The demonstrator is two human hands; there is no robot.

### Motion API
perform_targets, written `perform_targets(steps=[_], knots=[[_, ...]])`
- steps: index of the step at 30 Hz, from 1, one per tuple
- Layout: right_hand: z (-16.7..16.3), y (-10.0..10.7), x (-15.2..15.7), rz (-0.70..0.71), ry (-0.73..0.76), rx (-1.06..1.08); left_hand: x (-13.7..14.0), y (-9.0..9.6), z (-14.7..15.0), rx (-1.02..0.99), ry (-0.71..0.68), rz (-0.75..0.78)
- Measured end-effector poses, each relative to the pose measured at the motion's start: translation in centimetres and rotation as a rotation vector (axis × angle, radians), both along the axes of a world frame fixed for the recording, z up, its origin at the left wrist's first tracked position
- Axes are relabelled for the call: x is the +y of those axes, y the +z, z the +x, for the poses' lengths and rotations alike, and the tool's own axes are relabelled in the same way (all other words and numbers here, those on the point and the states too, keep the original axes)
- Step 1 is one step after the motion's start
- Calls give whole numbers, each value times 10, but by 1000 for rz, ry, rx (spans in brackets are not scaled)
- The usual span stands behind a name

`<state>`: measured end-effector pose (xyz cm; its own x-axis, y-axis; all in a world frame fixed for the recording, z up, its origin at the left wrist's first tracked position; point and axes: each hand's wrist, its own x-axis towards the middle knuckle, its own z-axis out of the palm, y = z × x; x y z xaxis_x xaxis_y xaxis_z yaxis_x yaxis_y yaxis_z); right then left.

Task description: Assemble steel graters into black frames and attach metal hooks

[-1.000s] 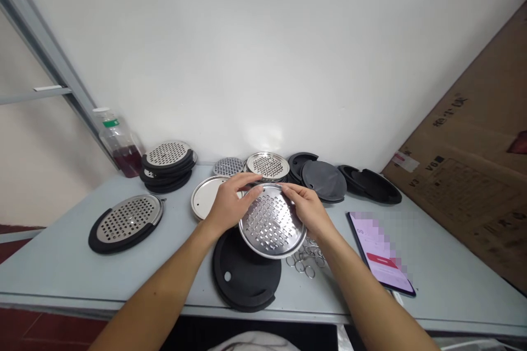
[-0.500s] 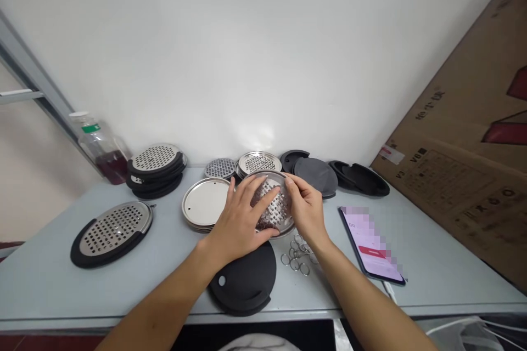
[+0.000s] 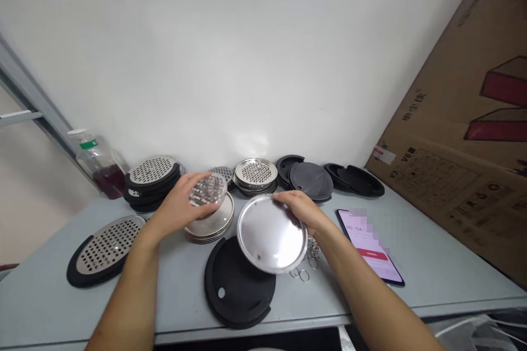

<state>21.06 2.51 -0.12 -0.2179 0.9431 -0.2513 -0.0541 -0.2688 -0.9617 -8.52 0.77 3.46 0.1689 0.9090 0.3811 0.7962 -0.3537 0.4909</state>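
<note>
My left hand (image 3: 175,208) grips a shiny, see-through-looking round piece (image 3: 209,189) with a bumpy grid surface, raised over a stack of round metal plates (image 3: 212,225). Pinched at its upper right edge by my right hand (image 3: 302,209), a smooth round metal plate (image 3: 269,236) tilts toward me. Below that plate lies a black round holder (image 3: 236,296) with a small hole, partly covered. Several metal rings (image 3: 304,275) lie beside it, partly hidden by the plate and my right hand.
At the left lie a black-rimmed grater (image 3: 109,247) and a stack of similar ones (image 3: 152,173). Behind are metal grater discs (image 3: 255,173) and black holders (image 3: 313,181). A bottle (image 3: 102,170) stands at the back left; a phone (image 3: 373,249) and a carton (image 3: 444,148) are right.
My hands have moved apart. The bumpy piece has gone left and up in my left hand, while the metal plate in my right hand now shows its smooth face.
</note>
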Motion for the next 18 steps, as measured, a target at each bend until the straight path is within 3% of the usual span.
perform_targets(steps=[2, 3, 5, 7, 10, 14, 18], knots=[[0, 3, -4, -53, 206, -22, 4, -6, -16, 55, -36, -122], [-1, 3, -5, -79, 241, -11, 5, -11, -20, 77, -43, -154], [-7, 2, -5, -111, 142, 57, 4, -21, -21, 111, -47, -170], [-12, -2, -1, -106, -82, 171, 4, -29, -19, 135, -49, -148], [-16, -6, 12, -100, -298, 362, 14, -27, -17, 150, 4, -82], [-13, -4, 30, -115, -322, 457, 53, -11, -15, 190, 75, -64], [-8, -1, 39, -128, -370, 501, 100, -7, -4, 125, 184, -206]])
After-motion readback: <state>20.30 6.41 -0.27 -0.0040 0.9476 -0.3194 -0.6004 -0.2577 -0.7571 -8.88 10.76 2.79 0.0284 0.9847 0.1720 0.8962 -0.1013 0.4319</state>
